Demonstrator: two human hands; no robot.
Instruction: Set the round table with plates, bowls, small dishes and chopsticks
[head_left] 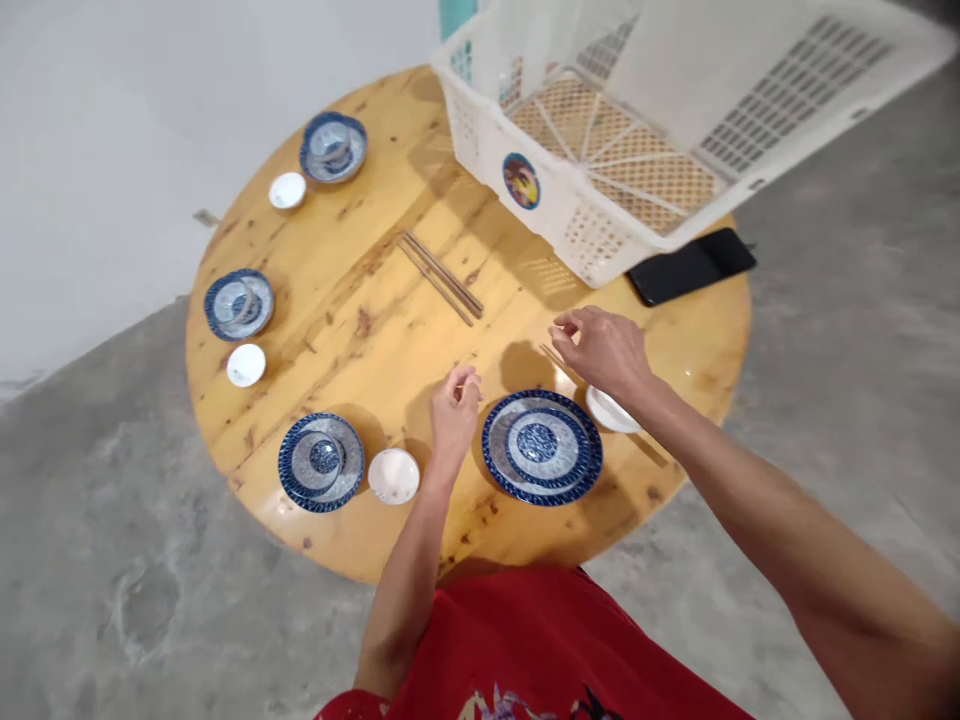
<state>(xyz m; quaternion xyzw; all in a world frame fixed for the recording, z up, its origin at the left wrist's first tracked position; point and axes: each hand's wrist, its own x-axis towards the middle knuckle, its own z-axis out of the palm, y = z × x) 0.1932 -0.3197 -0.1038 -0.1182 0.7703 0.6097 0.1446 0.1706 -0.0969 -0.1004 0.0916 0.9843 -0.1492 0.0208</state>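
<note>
My left hand [455, 395] hovers over the table, fingers loosely curled and apart, holding nothing that I can see. Close to it is a plate with a smaller dish on it [541, 448], both blue-patterned. My right hand [600, 345] is above the right side of that setting, with its fingers bent and a gap at the thumb. Just beneath it, thin chopsticks [556, 360] lie slanting beside the plate, partly hidden by my wrist. Below that forearm, a small white bowl [611, 412] is partly covered. Another group of chopsticks [442, 275] rests mid-table.
A large white plastic basket [540, 215] stands on the round wooden table [352, 290] at the back right. Partly under its edge is a black phone-like slab [694, 266]. Blue dish sets [321, 462] with white bowls [394, 476] line the left side.
</note>
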